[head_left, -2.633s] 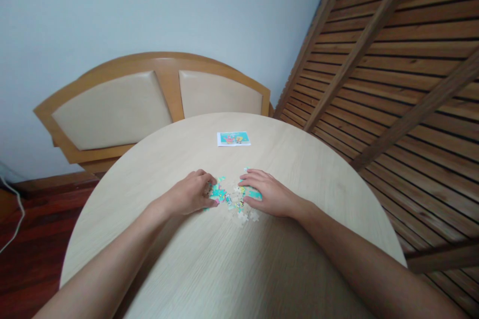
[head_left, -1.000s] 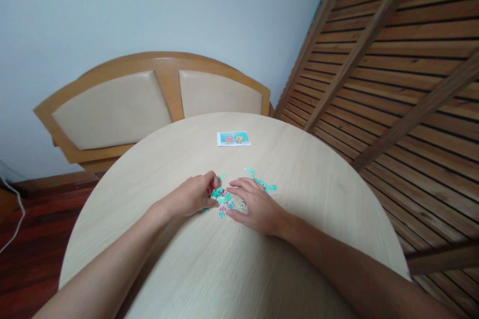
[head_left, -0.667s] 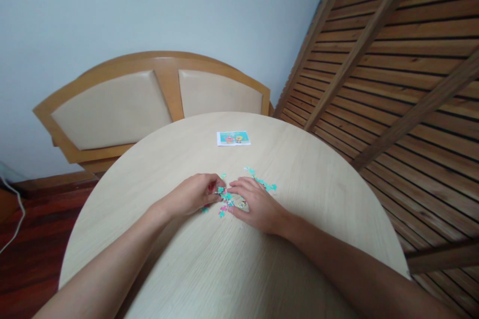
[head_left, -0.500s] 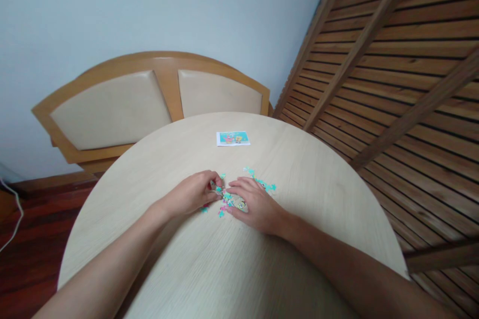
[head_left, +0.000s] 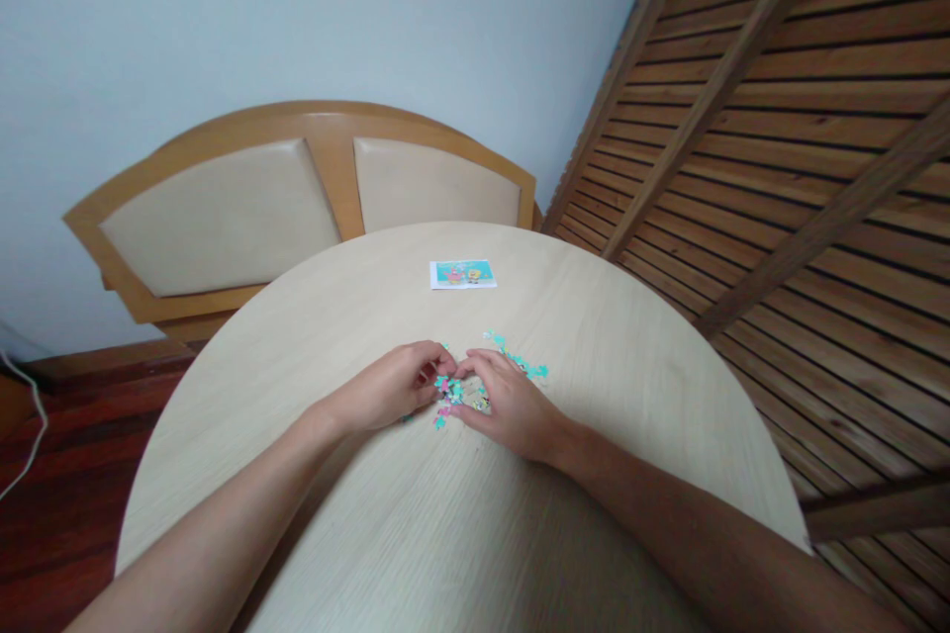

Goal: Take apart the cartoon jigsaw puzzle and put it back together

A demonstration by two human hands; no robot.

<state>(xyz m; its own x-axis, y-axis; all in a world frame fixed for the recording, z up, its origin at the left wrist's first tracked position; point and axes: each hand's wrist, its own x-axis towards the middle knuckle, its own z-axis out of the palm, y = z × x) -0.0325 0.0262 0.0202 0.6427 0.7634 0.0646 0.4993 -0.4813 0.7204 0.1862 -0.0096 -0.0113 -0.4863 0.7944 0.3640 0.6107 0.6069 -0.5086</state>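
A small heap of teal, pink and yellow jigsaw pieces lies in the middle of a round pale wooden table. My left hand and my right hand curl around the heap from either side, fingertips almost meeting above it. The fingers of both hands are bent and pressed onto the pieces. A short row of joined teal pieces lies just beyond my right hand. What the fingers pinch is too small to make out.
A small printed picture card lies farther back on the table. Behind the table stands a wooden bench back with two beige padded panels. A slatted wooden frame leans at the right. Dark red floor and a white cable are at the left.
Both hands have drawn closer together over the heap. My right hand slid left off the row of teal pieces, uncovering them. The loose pieces are gathered tighter.
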